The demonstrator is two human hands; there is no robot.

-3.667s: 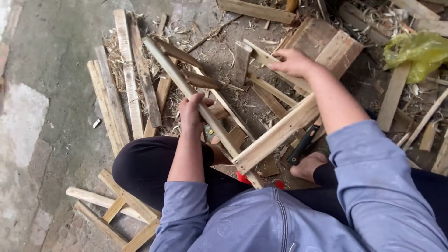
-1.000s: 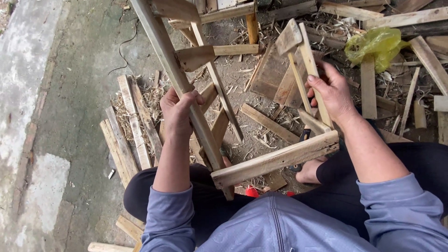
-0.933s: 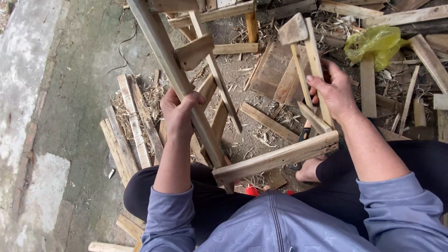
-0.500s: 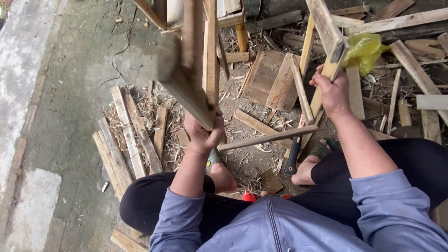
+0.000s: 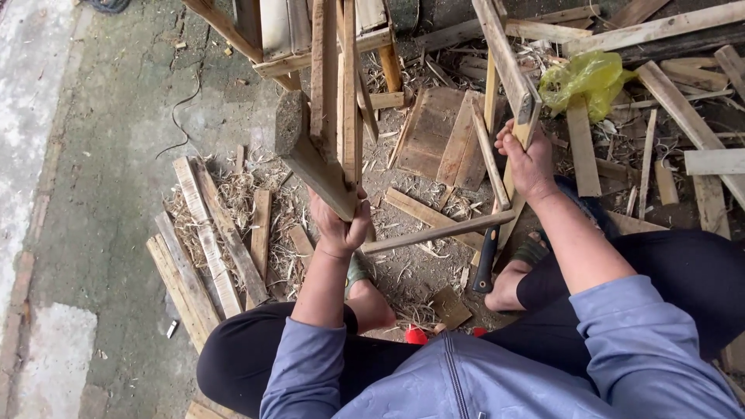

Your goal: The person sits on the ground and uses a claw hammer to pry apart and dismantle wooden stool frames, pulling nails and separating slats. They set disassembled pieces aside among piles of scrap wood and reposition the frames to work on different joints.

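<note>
My left hand is closed around the near end of a thick beam, which rises up and away from me toward the far left. Several thinner slats are joined to that beam and stand nearly upright just above my fist, part of a rough wooden frame whose far pieces run out of view at the top. My right hand is closed on another bar of the same frame, gripping it near its lower end; that bar slants up toward the far side. A long thin rail runs between the two hands, low and nearly level, from just right of my left fist toward the right. I cannot tell whether it is still fixed at both ends.

A hammer with a black handle lies on the ground just near of that rail, beside my right foot. My left foot sits below my left hand. To the left, loose planks lie side by side among wood shavings on the concrete floor. Farther off, a flat board panel lies on the ground, and a yellow plastic bag rests among scrap timber at the far right.
</note>
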